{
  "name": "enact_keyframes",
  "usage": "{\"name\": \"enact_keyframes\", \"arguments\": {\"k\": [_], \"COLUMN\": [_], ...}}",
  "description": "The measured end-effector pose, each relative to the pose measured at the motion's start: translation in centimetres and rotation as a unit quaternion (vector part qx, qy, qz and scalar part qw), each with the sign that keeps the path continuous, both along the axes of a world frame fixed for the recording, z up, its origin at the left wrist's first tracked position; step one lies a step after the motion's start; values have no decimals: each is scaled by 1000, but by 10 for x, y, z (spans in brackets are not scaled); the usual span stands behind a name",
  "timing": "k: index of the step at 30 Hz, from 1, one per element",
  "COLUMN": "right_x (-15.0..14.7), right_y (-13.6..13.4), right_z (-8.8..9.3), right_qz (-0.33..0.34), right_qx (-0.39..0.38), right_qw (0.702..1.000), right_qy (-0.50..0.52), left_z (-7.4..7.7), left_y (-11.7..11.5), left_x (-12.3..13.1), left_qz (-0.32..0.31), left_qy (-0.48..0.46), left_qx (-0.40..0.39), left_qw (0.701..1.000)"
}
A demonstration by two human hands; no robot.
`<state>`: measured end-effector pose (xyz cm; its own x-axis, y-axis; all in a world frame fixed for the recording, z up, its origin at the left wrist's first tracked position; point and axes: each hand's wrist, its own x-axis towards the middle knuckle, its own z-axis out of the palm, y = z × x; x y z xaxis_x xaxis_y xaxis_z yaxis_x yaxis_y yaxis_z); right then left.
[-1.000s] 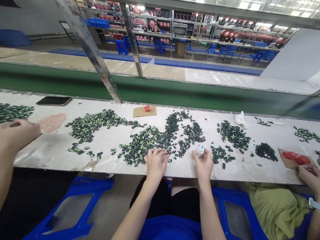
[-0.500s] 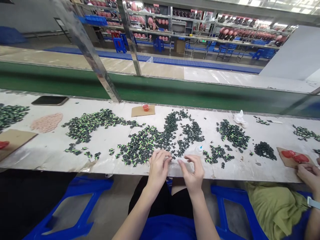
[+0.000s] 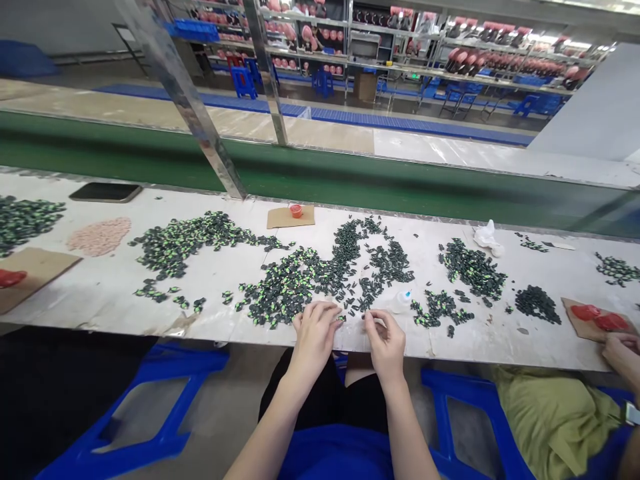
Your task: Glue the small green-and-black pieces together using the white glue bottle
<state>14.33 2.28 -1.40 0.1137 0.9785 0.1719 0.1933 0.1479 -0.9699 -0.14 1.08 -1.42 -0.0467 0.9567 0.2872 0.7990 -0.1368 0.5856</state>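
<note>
Near the table's front edge, my left hand has its fingers curled together, with a small black and green piece at its fingertips. To its right, my right hand is pinched at the lower end of the small dark pieces; what lies between its fingertips is too small to name. A pile of black and green pieces spreads left of and behind my left hand. Beyond my right hand is a small clear bottle with a blue tip.
A red cup sits on cardboard at the back. More piles, pale pink pieces, a phone and white tissue lie along the table. Another person's hand is at the far right, by red pieces.
The view has shifted slightly. My right hand's fingers have closed and my hands are a little further apart. A black and green piece now shows at my left fingertips.
</note>
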Motion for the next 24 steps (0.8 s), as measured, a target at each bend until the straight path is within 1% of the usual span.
{"name": "enact_keyframes", "arguments": {"k": [3,7,10,13,19,24], "right_x": [-2,-8,-12,-13,-11,-10], "right_y": [0,-3,-5,-6,-6,-8], "right_z": [-1,-3,-1,1,2,9], "right_qz": [3,-1,3,11,25,20], "right_qx": [-56,-99,-103,-100,-110,-92], "right_qw": [997,991,991,991,990,994], "right_qy": [50,86,88,91,79,53], "left_z": [-2,4,10,14,17,20], "left_y": [1,2,0,-3,-4,-3], "left_x": [2,4,4,6,8,7], "left_qz": [0,-3,-17,-33,-37,-43], "left_qy": [10,-11,-31,-42,-45,-42], "left_qx": [-4,-23,-36,-33,-28,-25], "left_qw": [1000,1000,999,998,998,998]}}
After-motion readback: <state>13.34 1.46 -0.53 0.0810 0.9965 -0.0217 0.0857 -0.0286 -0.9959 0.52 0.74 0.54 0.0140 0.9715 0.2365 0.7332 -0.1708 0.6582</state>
